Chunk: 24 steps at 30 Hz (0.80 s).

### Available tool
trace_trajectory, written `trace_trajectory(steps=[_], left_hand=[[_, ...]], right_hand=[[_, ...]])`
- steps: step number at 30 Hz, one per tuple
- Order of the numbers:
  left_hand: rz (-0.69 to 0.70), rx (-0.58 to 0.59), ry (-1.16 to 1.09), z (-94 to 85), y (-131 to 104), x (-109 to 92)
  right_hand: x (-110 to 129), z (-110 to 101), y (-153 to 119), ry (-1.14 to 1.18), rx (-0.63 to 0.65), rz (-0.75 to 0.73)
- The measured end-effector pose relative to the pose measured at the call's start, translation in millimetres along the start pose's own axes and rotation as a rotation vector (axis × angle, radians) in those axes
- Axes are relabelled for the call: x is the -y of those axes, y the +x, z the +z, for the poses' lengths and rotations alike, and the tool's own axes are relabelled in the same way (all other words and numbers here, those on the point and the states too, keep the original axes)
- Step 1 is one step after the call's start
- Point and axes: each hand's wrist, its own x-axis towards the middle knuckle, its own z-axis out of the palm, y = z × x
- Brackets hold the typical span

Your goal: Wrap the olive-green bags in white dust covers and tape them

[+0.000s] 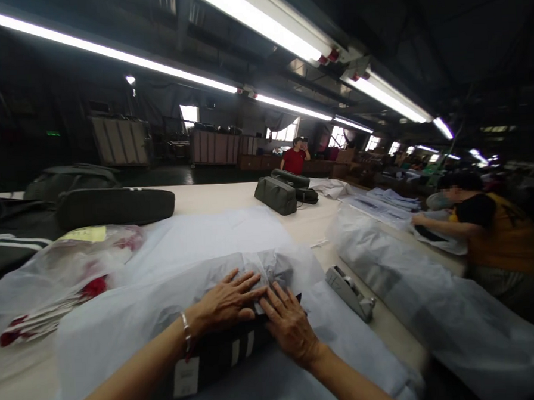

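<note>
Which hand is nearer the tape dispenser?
The right hand: it lies left of the tape dispenser, not touching it. The left hand is farther left, beyond the right hand.

Matt cloth bag [219,355], crinkled translucent sheet [108,328], glossy plastic pouch [42,274]

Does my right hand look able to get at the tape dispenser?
Probably yes: the tape dispenser sits uncovered to the right of your right hand, with white sheeting but nothing tall visible between them.
</note>
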Motion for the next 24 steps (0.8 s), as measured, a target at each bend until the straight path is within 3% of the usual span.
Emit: trace_trajectory(steps=[3, 6, 9, 12, 14, 16, 20, 24], left_hand=[[0.015, 0.017, 0.054, -2.4, -0.1, 0.1], [0.030, 0.009, 0.093, 1.1, 2.1, 1.0], [0.018, 0.021, 0.135, 4.7, 1.0, -0.3], [-0.004, 0.041, 0.165, 4.4, -1.8, -5.3], [-0.006, 0.050, 0.171, 2.9, -3.2, -8.8], [-0.009, 0.060, 0.162, 1.3, -3.9, -11.1], [-0.027, 0.083, 0.125, -2.0, -3.4, -12.3], [-0.041, 0.097, 0.098, -4.9, -3.9, -13.5]], right_hand=[[-6.5, -14.4, -14.9, 0.077, 0.001, -0.010], [-28.8, -25.6, -13.8, 0.087, -0.042, 0.078], [-52.3, -21.1, -13.0, 0.087, 0.028, 0.213], [-67.6, -7.7, -29.2, 0.177, 0.091, 0.333], [-77.1, -1.7, -41.8, 0.293, 0.036, 0.482], [-91.3, 0.7, -45.0, 0.471, -0.078, 0.745], [-138.3, 5.8, -17.9, 0.741, -0.233, 1.242], [-185.5, 19.1, 16.7, 0.946, -0.219, 1.352]])
